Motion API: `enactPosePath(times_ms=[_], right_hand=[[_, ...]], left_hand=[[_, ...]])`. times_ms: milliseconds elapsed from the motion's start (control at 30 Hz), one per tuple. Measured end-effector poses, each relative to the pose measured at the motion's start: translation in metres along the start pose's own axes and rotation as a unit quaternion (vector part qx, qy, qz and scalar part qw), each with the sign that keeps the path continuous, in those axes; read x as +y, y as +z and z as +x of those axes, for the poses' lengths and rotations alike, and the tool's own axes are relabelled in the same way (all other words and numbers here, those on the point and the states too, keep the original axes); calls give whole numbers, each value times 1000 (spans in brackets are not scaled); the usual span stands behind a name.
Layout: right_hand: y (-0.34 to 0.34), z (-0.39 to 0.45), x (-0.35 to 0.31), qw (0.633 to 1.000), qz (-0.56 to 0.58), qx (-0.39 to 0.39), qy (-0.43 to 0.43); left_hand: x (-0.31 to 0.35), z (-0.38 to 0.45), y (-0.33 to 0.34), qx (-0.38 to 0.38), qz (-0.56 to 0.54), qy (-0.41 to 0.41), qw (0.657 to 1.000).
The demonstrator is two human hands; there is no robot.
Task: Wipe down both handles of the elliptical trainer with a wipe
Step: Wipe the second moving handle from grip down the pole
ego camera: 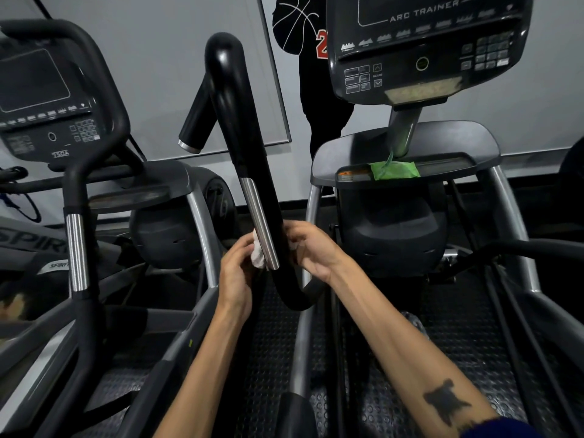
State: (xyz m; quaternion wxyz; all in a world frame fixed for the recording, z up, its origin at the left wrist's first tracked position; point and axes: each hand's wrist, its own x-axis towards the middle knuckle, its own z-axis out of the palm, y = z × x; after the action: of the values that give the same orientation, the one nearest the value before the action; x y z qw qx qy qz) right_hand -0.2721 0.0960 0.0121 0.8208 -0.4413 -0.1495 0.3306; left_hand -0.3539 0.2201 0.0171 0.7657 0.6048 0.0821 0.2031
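Observation:
A tall black handle (235, 128) of the elliptical trainer rises in the middle of the view, with a silver sensor strip (257, 216) on its lower part. A white wipe (257, 256) is wrapped round the handle near the strip's lower end. My left hand (237, 273) pinches the wipe on the handle's left side. My right hand (311, 249) grips the wipe and the handle from the right. The trainer's other handle is not visible.
The trainer's console (426, 45) stands at upper right, with a green wipe pack (395, 170) on its shelf below. A second machine with its own handle (77, 248) and console (44, 99) stands at left. A person in black (319, 99) stands behind.

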Motion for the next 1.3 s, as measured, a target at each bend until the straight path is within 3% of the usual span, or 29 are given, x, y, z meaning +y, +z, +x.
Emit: enactPosePath(times_ms=[133,300,400,600,833,967,1100,1200,1300], right_hand=[[-4,-6,-3,997,-56,20,-47],[-7,-10,0,984,-94,120,-92],[-4,-13,5,979,-86,158,-98],[-2,-22,7,970,-88,202,-107],[10,-25,8,959,-109,222,-135],[17,-26,10,960,-99,224,-137],[21,-27,11,961,-91,226,-129],[22,-31,11,961,-88,228,-131],[22,-34,11,960,-85,231,-136]], left_hand=[[-5,-6,-3,-24,-3,-15,1000],[-2,-2,-8,-57,-20,-17,998],[-5,2,-2,-46,-26,7,999],[-23,-13,-4,-3,38,-35,999],[1,-25,16,99,57,141,983],[-35,-58,17,162,194,225,941],[-25,-50,20,165,289,340,880],[-18,-42,29,179,311,344,868],[-34,-54,29,211,293,263,895]])
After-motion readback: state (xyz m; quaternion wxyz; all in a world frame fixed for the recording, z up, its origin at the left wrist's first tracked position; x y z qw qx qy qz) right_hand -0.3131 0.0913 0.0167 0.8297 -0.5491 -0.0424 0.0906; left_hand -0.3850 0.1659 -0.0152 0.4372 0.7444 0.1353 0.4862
